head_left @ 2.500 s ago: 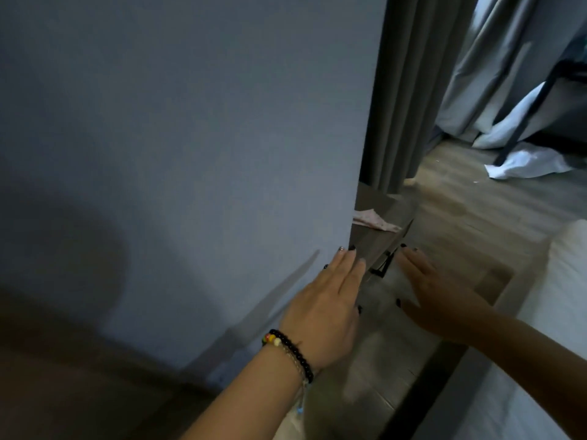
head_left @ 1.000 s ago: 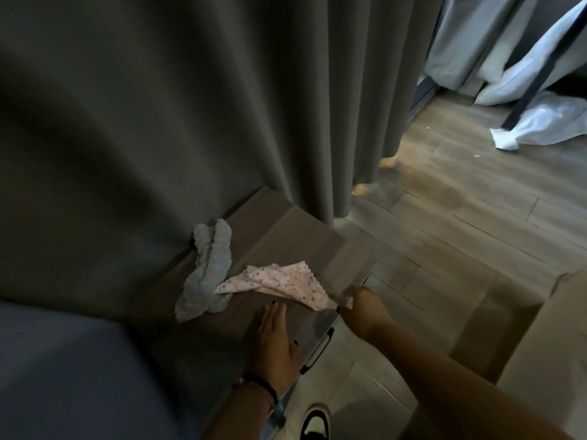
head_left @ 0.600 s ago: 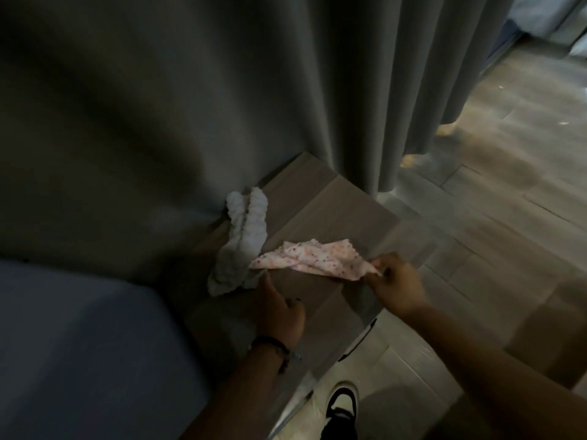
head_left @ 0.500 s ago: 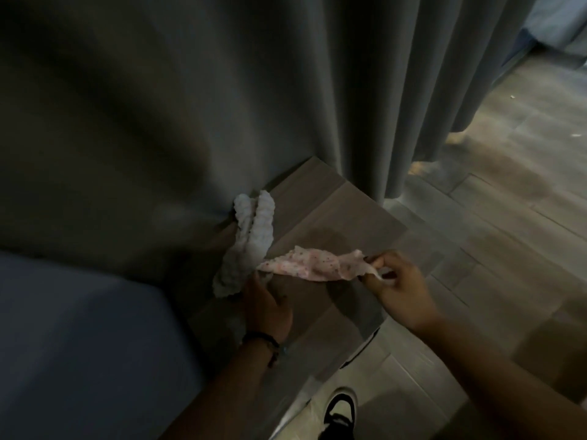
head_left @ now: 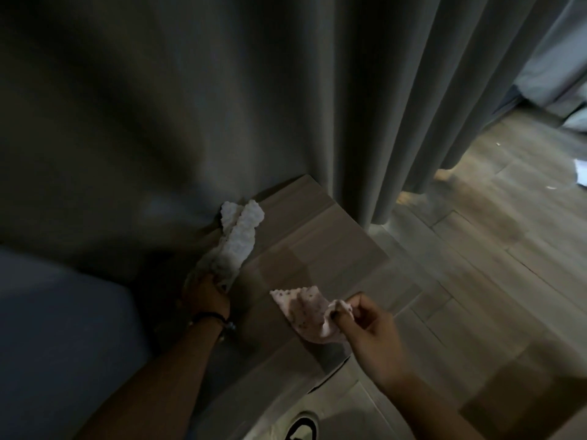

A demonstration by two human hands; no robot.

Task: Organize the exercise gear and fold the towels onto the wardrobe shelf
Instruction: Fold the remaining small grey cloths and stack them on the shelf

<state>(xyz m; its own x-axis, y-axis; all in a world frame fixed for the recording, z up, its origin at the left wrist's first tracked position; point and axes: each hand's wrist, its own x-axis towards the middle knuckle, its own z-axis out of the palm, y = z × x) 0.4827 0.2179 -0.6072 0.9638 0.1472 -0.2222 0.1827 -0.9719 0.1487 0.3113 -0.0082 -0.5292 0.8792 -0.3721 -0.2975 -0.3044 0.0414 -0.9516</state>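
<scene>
The left hand [head_left: 208,295] grips the white towel [head_left: 238,239]; the right hand [head_left: 365,325] pinches the pink cloth [head_left: 301,308], which hangs limp and could slip to the floor [head_left: 476,249].

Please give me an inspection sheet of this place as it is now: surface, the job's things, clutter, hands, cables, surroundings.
Surface: wooden cabinet top, dim light.
Job's things: white fluffy towel lying on the top, far end by the curtain; pink dotted cloth lifted at one corner, hanging over the top.
Clutter: white scraps on the floor, far right.
Hands: left hand grips the white towel's near end; right hand pinches the pink cloth.
Cables: nothing seen.
Surroundings: grey curtain behind, wood floor, a shoe below.
</scene>
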